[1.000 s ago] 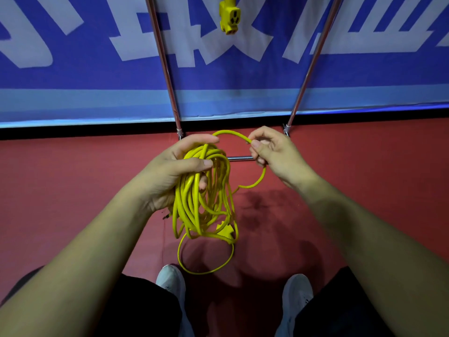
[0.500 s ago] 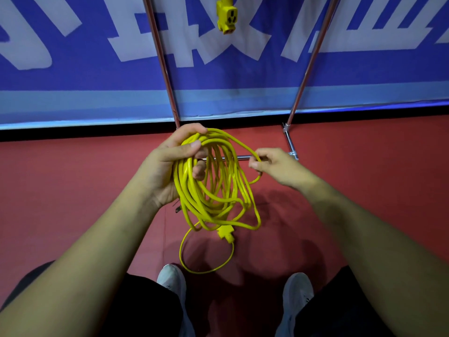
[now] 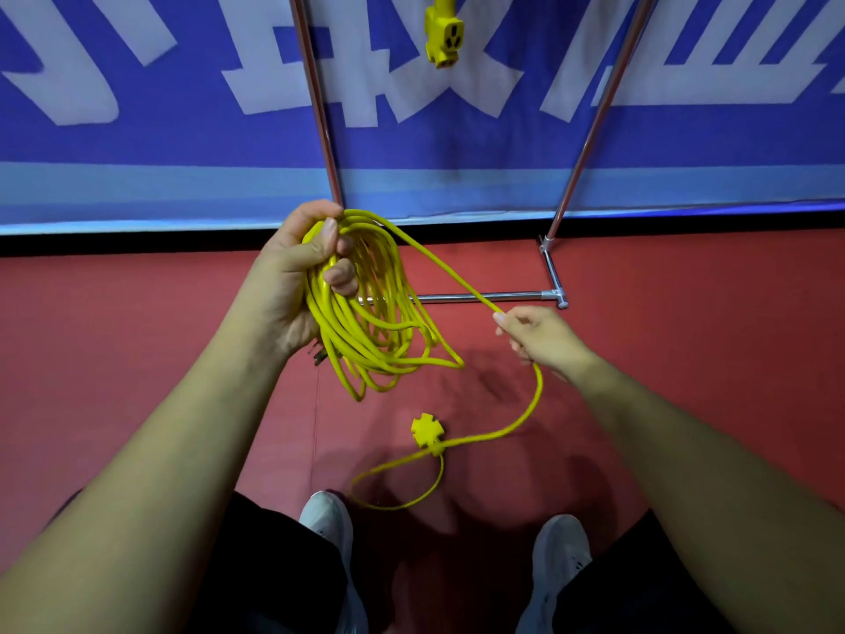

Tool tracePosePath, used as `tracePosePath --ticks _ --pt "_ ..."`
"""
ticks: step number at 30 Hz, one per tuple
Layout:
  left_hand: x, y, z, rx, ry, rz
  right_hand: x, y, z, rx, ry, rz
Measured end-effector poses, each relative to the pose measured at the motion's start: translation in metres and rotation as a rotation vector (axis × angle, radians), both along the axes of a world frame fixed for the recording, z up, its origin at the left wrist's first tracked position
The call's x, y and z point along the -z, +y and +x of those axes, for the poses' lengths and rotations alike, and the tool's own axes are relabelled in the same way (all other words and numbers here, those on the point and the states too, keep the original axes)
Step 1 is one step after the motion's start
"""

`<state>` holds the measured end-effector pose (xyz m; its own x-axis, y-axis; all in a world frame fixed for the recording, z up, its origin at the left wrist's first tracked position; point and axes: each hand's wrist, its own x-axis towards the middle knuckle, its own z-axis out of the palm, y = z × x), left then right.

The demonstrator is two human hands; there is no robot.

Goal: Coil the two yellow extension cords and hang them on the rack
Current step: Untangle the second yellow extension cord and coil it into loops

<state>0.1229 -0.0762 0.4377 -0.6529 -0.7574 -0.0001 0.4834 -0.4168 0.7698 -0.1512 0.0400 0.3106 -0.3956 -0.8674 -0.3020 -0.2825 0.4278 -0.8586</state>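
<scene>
1. The coiled yellow extension cord (image 3: 366, 313) hangs at frame centre, bunched in the left hand (image 3: 292, 286), which is clenched around its top.
2. Its free tail runs down-right through the pinching right hand (image 3: 544, 336), then lower to the socket end (image 3: 427, 431) near the floor (image 3: 686, 313).
3. The rack (image 3: 484, 296) stands behind, with another yellow socket (image 3: 442, 36) hanging at upper centre.

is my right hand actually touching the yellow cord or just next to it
Touching. The head view shows the right hand pinching the loose yellow cord between thumb and fingers; the strand runs into the grip and comes out below the hand.
</scene>
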Motion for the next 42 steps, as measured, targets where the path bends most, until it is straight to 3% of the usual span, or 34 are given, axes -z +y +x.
tracePosePath --ticks 5,11,13,15,17,20,22,25,29,31,35,39,42 --pt "0.002 -0.001 -0.002 -0.158 -0.128 -0.106 -0.011 -0.001 0.022 -0.115 0.209 0.097" --pt "0.001 -0.004 0.003 -0.171 -0.229 -0.182 -0.038 -0.003 0.053 -0.108 0.202 0.024" --pt "0.001 -0.002 0.004 -0.051 -0.269 -0.211 -0.050 -0.001 0.056 -0.070 -0.031 -0.007" --pt "0.000 0.001 0.005 0.089 -0.270 -0.210 -0.064 0.001 0.054 0.025 -0.392 -0.013" --pt "0.000 0.004 0.004 0.229 -0.224 -0.151 -0.068 0.000 0.048 0.118 -0.530 -0.066" --pt "0.000 0.010 0.001 0.413 -0.187 -0.098 -0.069 -0.004 0.042 0.072 -0.285 -0.200" --pt "0.001 0.016 -0.003 0.513 -0.224 -0.118 -0.075 -0.003 0.043 -0.145 -0.117 -0.286" --pt "0.001 0.031 -0.012 0.609 -0.297 -0.154 -0.091 0.001 0.058 -0.468 -0.044 -0.325" --pt "0.004 0.040 -0.019 0.624 -0.272 -0.103 -0.091 -0.001 0.079 -0.390 0.144 -0.281" --pt "0.004 0.042 -0.020 0.579 -0.250 -0.043 -0.087 -0.002 0.075 -0.335 0.141 -0.294" --pt "0.004 0.044 -0.021 0.446 -0.271 -0.010 -0.098 0.001 0.055 -0.353 0.307 -0.280" --pt "0.008 0.041 -0.027 0.339 -0.292 0.031 -0.098 0.003 0.038 -0.340 0.306 -0.242" --pt "0.009 0.037 -0.024 0.294 -0.293 0.027 -0.093 0.007 0.029 -0.373 0.068 -0.139"
